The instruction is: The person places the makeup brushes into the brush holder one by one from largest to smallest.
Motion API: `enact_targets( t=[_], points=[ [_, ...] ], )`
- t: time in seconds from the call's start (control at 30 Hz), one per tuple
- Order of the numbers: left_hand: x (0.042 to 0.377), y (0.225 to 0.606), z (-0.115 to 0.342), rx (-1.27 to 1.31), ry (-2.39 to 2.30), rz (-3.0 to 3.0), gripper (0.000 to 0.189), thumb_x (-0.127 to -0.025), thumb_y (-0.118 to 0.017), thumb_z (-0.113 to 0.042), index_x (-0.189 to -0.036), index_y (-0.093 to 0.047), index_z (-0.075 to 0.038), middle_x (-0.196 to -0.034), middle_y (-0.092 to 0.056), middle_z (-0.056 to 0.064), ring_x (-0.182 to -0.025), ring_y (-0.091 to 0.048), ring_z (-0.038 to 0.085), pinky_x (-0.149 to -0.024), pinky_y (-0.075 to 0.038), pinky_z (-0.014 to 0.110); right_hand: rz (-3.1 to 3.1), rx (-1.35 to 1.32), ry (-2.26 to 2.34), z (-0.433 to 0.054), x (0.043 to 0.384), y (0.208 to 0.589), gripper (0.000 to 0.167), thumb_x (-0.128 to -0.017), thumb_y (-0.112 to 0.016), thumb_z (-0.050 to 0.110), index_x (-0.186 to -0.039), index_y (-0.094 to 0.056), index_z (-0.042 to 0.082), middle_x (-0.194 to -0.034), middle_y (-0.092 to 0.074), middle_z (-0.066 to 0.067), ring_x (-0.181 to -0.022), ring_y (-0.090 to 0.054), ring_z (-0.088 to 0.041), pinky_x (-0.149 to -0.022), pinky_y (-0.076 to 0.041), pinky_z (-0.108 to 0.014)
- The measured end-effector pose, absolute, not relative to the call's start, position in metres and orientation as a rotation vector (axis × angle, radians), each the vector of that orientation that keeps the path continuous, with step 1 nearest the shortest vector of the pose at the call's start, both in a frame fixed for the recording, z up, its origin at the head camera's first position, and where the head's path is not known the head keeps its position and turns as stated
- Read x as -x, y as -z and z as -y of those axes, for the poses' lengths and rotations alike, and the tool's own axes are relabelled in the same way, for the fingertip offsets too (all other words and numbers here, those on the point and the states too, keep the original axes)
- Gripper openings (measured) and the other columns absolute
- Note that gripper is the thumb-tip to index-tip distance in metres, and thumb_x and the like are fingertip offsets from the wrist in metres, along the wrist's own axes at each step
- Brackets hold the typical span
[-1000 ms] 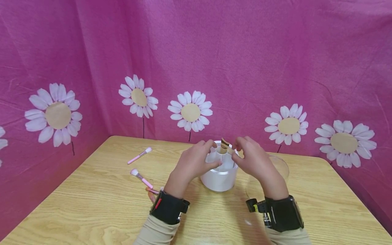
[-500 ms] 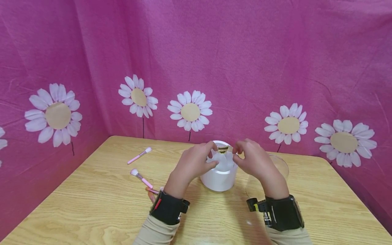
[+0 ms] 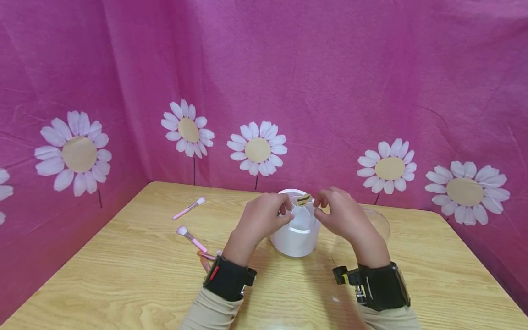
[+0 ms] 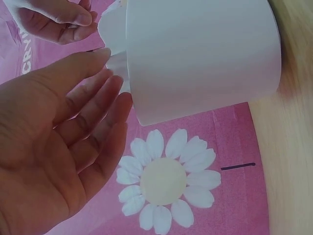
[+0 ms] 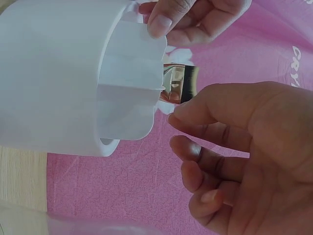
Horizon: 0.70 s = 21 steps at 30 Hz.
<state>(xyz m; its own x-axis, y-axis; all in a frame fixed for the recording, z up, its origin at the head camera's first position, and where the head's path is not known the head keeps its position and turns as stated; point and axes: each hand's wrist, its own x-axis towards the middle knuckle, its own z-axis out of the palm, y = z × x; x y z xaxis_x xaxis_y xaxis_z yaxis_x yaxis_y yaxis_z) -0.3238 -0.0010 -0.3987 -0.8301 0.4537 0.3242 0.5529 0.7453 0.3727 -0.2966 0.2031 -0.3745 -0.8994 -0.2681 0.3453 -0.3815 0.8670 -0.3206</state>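
A white round brush holder [image 3: 294,240] with inner dividers stands on the table between my hands. A makeup brush [image 5: 179,83] with a gold ferrule and dark, pale-tipped bristles sticks up from its inner section; its lower part is hidden. My left hand [image 4: 63,117] is at the holder's left side, fingers gently bent, and its thumb touches or nearly touches a divider edge in the right wrist view. My right hand [image 5: 239,142] hovers at the opposite side, fingers loosely bent, fingertips close beside the brush without visibly gripping it.
On the wooden table [image 3: 144,275], two pink-handled makeup brushes [image 3: 191,238] lie to the left. More brushes [image 3: 205,259] are partly covered by the left wrist. A clear round cover [image 3: 381,229] lies behind the right forearm. A pink flowered cloth [image 3: 321,91] hangs behind.
The makeup brush, earlier slanting out beside the right fingertips, has dropped lower into the holder's middle, and its head has since turned slightly. The right fingers have come away from it; both hands barely moved.
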Motion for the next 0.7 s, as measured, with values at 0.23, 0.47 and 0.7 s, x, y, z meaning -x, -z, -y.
enact_targets(
  t=[0.23,0.47,0.7],
  points=[
    [0.325,0.402,-0.003,0.748,0.672,2.709,0.011,-0.090,-0.079,-0.024,-0.089,-0.073,-0.015,-0.074,-0.063,-0.007,-0.072,-0.057,0.009,-0.063,-0.046,0.026,2.746,-0.497,-0.554,-0.205,0.297,0.374,0.004,-0.085,-0.068,0.005,-0.089,-0.068,0.004,-0.084,-0.058,-0.008,-0.078,-0.053,-0.025,-0.068,-0.045,-0.037],
    [0.325,0.403,-0.004,0.696,0.689,2.710,0.010,-0.091,-0.078,-0.024,-0.091,-0.073,-0.015,-0.080,-0.066,-0.006,-0.075,-0.059,0.010,-0.065,-0.048,0.027,2.747,-0.497,-0.548,-0.205,0.297,0.375,0.003,-0.086,-0.069,0.006,-0.088,-0.068,0.004,-0.084,-0.058,-0.008,-0.077,-0.053,-0.024,-0.068,-0.045,-0.037],
    [0.326,0.394,0.010,0.660,0.672,2.725,0.018,-0.089,-0.079,-0.032,-0.088,-0.072,-0.016,-0.077,-0.065,-0.007,-0.073,-0.060,0.010,-0.061,-0.046,0.028,2.755,-0.478,-0.557,-0.205,0.297,0.373,0.005,-0.087,-0.068,0.007,-0.090,-0.069,0.003,-0.086,-0.059,-0.009,-0.080,-0.054,-0.026,-0.069,-0.046,-0.038]
  ],
)
